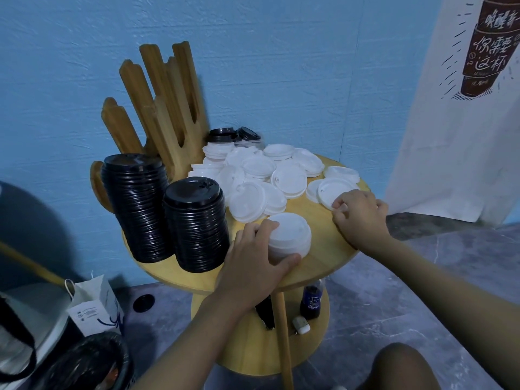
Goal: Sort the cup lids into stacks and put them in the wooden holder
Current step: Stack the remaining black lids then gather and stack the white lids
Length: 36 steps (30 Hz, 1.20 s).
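A person's left hand [253, 257] wraps around a short stack of white lids [292, 235] near the front edge of a round wooden tabletop [326, 251], thumb and fingers curled against its sides. At centre right of the frame, the right hand [361, 216] reaches to the rim of a single white lid [332, 191] lying at the tabletop's right edge. Its fingertips appear to pinch that lid, though blur makes the grip hard to confirm.

A loose heap of white lids [261, 173] spreads across the middle of the tabletop. Two tall stacks of black lids [135, 206] stand side by side at its left, the nearer stack [197, 223] just beside the left hand. Behind them, at upper left, the wooden holder [163, 108] rises against a blue wall [309, 66] with its slots showing no lids. A few more black lids [222, 135] sit behind the white heap. On the shelf [253, 347] below stands a dark bottle [311, 301].
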Each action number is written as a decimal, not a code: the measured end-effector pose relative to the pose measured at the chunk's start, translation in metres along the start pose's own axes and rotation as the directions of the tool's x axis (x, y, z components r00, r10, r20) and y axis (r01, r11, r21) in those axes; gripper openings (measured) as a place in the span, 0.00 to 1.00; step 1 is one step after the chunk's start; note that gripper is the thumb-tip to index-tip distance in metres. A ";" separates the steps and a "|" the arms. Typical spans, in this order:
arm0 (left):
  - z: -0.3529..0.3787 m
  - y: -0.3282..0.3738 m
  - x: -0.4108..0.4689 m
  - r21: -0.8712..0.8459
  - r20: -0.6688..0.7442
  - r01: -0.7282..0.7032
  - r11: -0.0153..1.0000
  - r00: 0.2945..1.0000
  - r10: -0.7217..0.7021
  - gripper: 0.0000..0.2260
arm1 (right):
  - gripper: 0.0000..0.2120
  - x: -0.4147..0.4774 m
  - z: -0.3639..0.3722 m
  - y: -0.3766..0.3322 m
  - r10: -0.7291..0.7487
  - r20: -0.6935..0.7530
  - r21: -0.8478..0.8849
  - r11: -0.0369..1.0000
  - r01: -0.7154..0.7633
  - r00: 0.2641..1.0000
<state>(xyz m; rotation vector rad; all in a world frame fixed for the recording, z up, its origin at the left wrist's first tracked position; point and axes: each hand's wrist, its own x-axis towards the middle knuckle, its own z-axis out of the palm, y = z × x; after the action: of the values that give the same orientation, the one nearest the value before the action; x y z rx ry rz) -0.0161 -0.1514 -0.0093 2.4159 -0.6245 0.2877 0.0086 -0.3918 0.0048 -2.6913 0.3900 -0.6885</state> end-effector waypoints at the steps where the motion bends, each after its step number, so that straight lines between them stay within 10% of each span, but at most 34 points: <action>1: 0.000 0.000 0.000 0.001 0.001 0.002 1.000 1.000 -0.002 0.29 | 0.06 -0.004 -0.002 -0.003 -0.026 -0.014 0.025 0.999 0.026 1.000; 8: 0.000 0.000 0.000 0.009 0.006 0.007 1.000 1.000 -0.008 0.29 | 0.03 -0.032 -0.021 -0.026 -0.106 -0.049 0.533 0.838 0.115 0.993; 14: -0.002 0.001 -0.001 -0.003 0.019 0.024 1.000 1.000 -0.024 0.28 | 0.07 -0.021 -0.030 -0.034 0.158 0.119 0.819 0.542 -0.187 0.980; 26: -0.004 0.004 -0.001 0.013 0.029 0.045 0.999 0.999 -0.045 0.29 | 0.17 -0.018 -0.019 -0.013 -0.038 0.262 0.354 0.933 -0.059 0.964; 31: -0.004 0.004 0.000 0.023 0.036 0.054 0.998 0.998 -0.055 0.29 | 0.20 -0.023 -0.016 -0.013 -0.060 0.327 0.204 0.979 -0.009 0.943; 36: -0.005 0.004 0.000 0.016 0.044 0.055 0.998 0.997 -0.056 0.30 | 0.17 -0.026 -0.018 -0.013 -0.022 0.161 0.416 0.908 -0.048 0.987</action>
<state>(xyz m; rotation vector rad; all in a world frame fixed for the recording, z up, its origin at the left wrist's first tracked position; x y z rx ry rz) -0.0185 -0.1511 -0.0035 2.4553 -0.5759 0.2170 -0.0198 -0.3763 0.0140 -2.3093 0.1903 -0.4782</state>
